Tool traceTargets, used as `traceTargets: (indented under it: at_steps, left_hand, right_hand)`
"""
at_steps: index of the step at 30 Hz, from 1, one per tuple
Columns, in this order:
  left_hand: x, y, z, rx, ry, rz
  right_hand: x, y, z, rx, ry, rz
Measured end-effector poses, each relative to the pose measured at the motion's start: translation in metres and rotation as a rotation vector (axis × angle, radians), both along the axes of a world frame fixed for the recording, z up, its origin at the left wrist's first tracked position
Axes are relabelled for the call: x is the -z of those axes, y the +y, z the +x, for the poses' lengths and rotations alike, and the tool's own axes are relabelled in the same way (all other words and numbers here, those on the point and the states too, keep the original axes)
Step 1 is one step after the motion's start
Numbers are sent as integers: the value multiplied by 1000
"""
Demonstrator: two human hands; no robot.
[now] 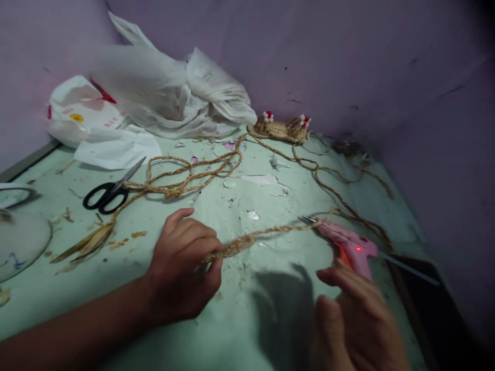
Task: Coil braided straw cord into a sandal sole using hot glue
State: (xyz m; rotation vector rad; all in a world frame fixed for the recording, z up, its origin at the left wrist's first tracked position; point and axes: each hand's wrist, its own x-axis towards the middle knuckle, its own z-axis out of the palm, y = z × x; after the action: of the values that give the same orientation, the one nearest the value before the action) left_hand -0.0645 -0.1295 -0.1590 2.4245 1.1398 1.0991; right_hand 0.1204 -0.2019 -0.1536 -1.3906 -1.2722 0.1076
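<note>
My left hand (187, 265) pinches the near end of a braided straw cord (237, 245), which stretches right across the green table (232, 314) to the nozzle of a pink glue gun (348, 242). A red light glows on the glue gun, and a translucent glue stick (410, 269) juts from its back. Just below the gun, my right hand (353, 319) has its thumb and index finger apart, with nothing seen between them. Whether the cord touches the nozzle is unclear.
Black-handled scissors (112, 191) lie beside a looped straw rope (170, 191) at the left. Plastic bags (166, 98) and a straw piece with red and white beads (280, 131) are at the back. A white round object (23, 242) sits at the left edge.
</note>
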Motion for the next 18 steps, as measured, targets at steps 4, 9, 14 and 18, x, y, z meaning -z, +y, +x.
traceTargets:
  at_steps: [4, 9, 14, 18]
  left_hand:
    - [-2, -1, 4, -50, -30, 0]
    - [1, -2, 5, -44, -71, 33]
    - [2, 0, 4, -34, -71, 28]
    - [1, -1, 6, -19, -81, 11]
  right_hand:
    - [-6, 1, -13, 106, 37, 60]
    - [-3, 0, 0, 31, 13, 55]
    - [7, -4, 26, -290, -148, -13]
    - [5, -5, 30, -294, -187, -70]
